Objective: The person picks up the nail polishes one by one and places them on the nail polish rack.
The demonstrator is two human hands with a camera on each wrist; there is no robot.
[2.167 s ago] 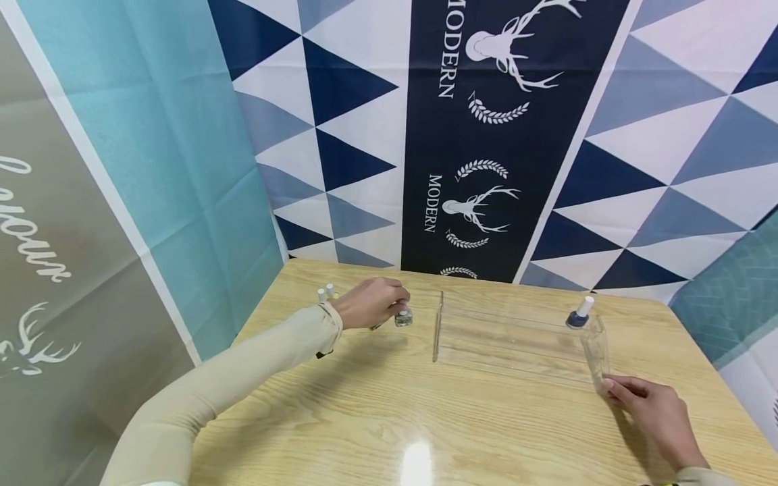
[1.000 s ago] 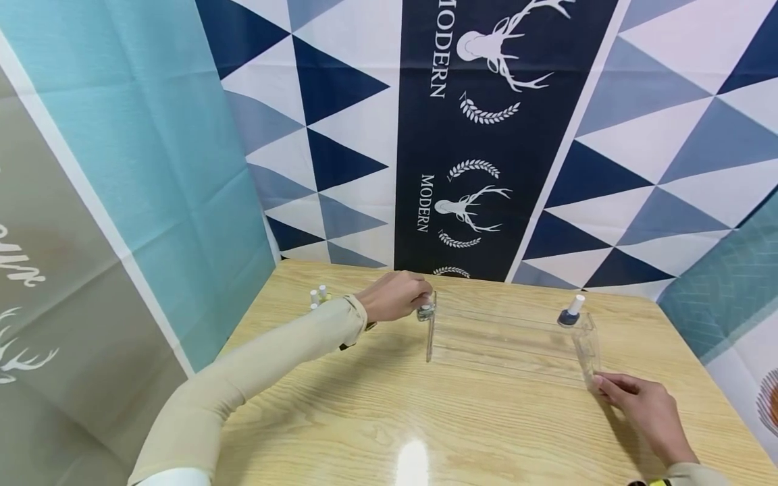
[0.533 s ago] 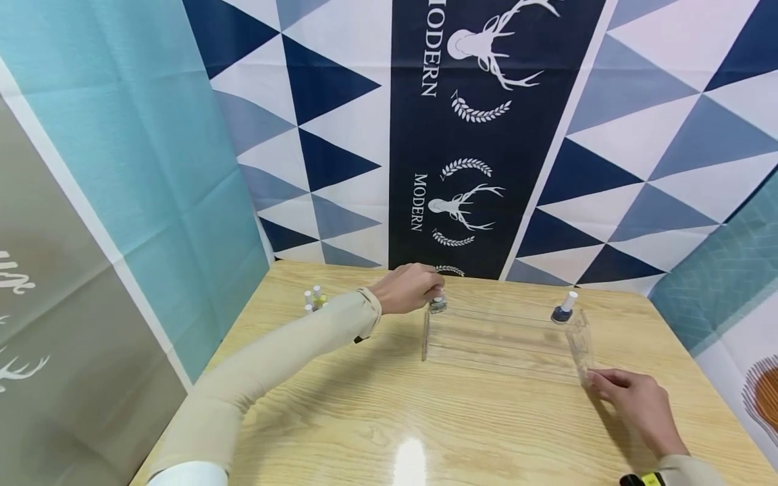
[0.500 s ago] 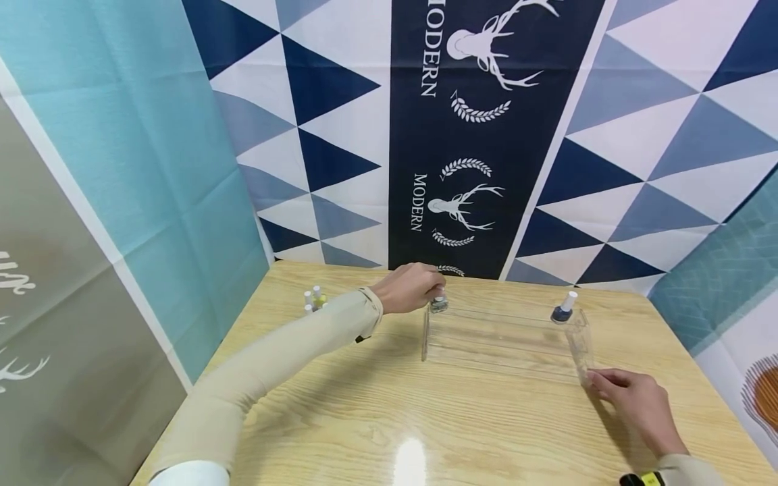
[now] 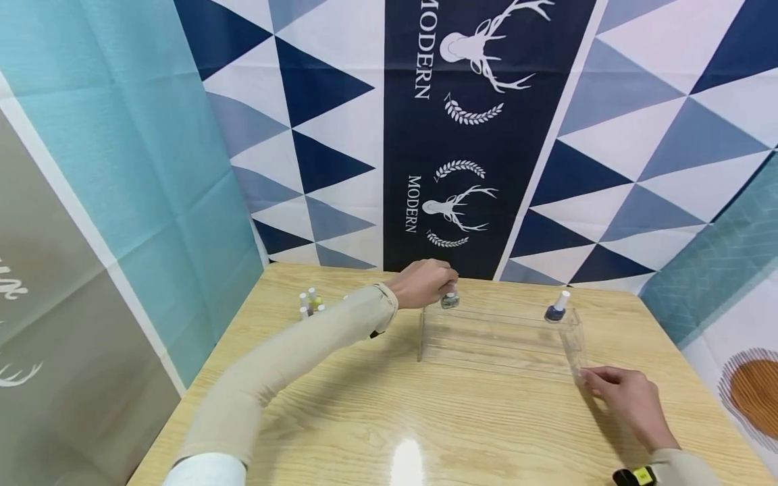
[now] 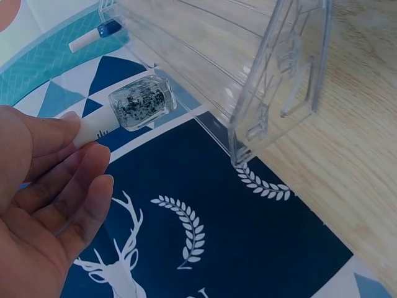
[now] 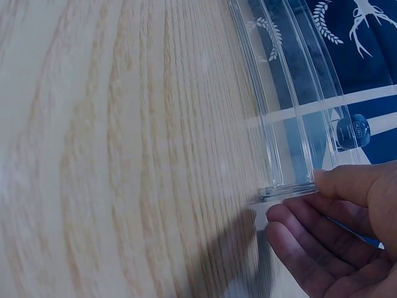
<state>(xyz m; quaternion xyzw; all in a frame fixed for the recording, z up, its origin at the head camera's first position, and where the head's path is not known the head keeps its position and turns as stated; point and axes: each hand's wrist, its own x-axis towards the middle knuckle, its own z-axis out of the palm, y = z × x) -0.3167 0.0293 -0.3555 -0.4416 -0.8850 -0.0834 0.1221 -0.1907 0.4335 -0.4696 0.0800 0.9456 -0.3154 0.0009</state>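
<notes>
Polish bottle, see-through, dark-flecked inside (white cap)

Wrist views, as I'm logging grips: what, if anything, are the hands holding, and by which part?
The left hand pinches the speckled polish bottle by its white cap; the right hand grips the clear rack by its front right corner.

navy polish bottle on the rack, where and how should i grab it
Probably by its white cap, pinched from above: slim, it rises free, while the wider glass of the navy bottle rests on the clear rack. The left hand holds the speckled bottle the same way.
</notes>
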